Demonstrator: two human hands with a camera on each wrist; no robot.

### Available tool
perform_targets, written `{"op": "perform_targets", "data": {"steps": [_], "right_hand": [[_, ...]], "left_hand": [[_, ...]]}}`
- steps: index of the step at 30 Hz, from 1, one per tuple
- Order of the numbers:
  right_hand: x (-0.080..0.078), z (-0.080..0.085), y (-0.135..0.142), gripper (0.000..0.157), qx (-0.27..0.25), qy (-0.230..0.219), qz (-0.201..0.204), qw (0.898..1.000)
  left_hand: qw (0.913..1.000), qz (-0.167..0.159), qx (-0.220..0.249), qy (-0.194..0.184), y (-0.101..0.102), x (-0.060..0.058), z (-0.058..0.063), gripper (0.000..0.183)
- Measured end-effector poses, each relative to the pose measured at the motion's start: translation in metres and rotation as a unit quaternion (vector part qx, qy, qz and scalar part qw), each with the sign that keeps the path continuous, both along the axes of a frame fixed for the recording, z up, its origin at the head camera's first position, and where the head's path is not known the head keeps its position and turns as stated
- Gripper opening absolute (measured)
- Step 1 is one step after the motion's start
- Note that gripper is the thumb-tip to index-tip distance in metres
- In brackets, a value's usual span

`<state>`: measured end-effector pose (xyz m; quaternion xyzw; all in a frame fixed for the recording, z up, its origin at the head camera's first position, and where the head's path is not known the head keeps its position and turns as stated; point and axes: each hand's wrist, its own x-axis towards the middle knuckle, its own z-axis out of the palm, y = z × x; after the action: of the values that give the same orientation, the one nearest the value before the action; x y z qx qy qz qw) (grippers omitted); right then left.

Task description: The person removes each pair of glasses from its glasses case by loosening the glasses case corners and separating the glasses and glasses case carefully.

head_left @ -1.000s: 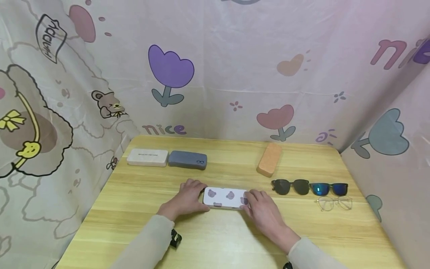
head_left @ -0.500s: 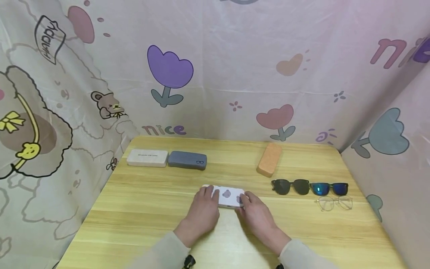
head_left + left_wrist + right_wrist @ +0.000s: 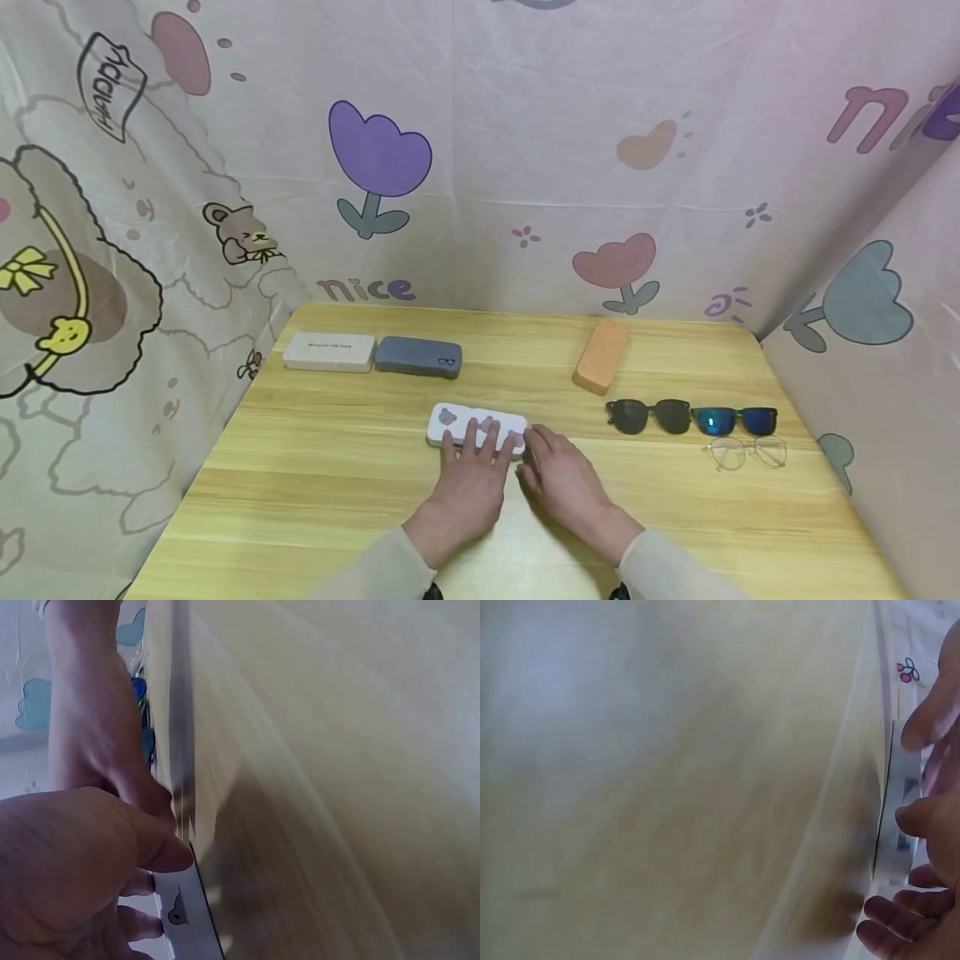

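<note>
A white glasses case printed with bear faces lies on the wooden table in front of me. My left hand lays its spread, fairly straight fingers over the lid from the near side. In the left wrist view its thumb is by the case's front side. At the right end of the case is my right hand, fingertips right at the edge. The right wrist view shows its thumb by the front side and its fingers loosely bent past the end.
Behind, to the left, lie a cream case and a blue-grey glasses case. An orange case lies back right. Dark sunglasses, blue-lensed sunglasses and thin-framed glasses lie at the right. A printed cloth hangs behind.
The bear-print case has moved left and slightly away from me. My left hand has gone from the case's left end to its front and top. The right hand has followed the right end leftward.
</note>
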<state>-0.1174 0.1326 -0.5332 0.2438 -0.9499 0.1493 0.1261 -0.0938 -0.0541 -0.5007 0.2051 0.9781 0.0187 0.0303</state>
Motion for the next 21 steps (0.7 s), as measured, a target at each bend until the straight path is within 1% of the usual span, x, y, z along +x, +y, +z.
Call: {"op": "perform_targets", "data": {"steps": [2,5,10,13,17,21], "right_hand": [[-0.001,0.0,0.004,0.057,0.0,0.0,-0.003,1.0],[-0.003,-0.001,0.01,0.057,0.006,0.005,-0.007,1.0],[-0.006,-0.004,0.02,0.058,0.021,0.003,-0.011,1.0],[-0.008,-0.005,0.025,0.061,0.032,-0.003,-0.018,0.999],[-0.01,-0.005,0.029,0.063,0.044,-0.007,-0.025,0.999],[-0.011,-0.005,0.03,0.061,0.045,-0.007,-0.025,0.999]], "left_hand": [[0.9997,0.01,0.011,-0.018,-0.007,-0.003,-0.001,0.064],[0.9983,0.025,0.038,-0.036,-0.023,-0.007,0.0,0.063],[0.9953,0.03,0.074,-0.055,-0.059,-0.012,0.003,0.056],[0.9938,0.036,0.083,-0.064,-0.082,-0.016,0.006,0.054],[0.9925,0.059,0.09,-0.059,-0.114,-0.02,0.01,0.054],[0.991,0.075,0.099,-0.051,-0.15,-0.023,0.015,0.053]]}}
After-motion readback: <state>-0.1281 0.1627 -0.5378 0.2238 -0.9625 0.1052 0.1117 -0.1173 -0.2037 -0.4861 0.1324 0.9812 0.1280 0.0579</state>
